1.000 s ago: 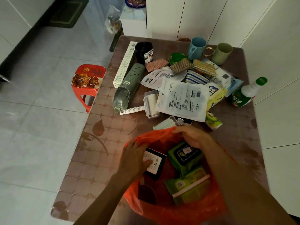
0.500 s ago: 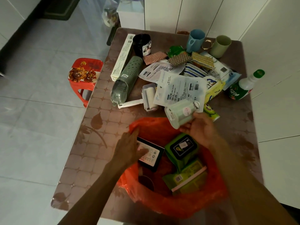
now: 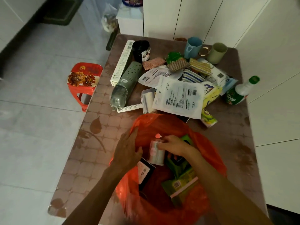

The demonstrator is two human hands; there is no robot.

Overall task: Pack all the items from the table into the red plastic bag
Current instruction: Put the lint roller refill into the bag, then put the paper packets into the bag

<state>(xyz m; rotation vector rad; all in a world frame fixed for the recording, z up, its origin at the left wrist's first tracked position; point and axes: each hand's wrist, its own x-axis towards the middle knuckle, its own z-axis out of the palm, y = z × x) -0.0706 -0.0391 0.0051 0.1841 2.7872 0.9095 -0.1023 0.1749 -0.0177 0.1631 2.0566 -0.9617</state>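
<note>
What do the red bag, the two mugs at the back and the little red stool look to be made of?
The red bag looks like thin plastic film: translucent, crumpled, light glowing through. The blue mug and green mug look like matte plastic, with dull even colour and thin rims, though glazed ceramic can't be excluded. The stool looks like glossy moulded plastic with a printed flower top.

1 head-worn camera looks forward and steeply down, close over the table [image 3: 90, 143]. Both forearms enter from the bottom edge. The floor [image 3: 40, 111] lies at left.
</note>
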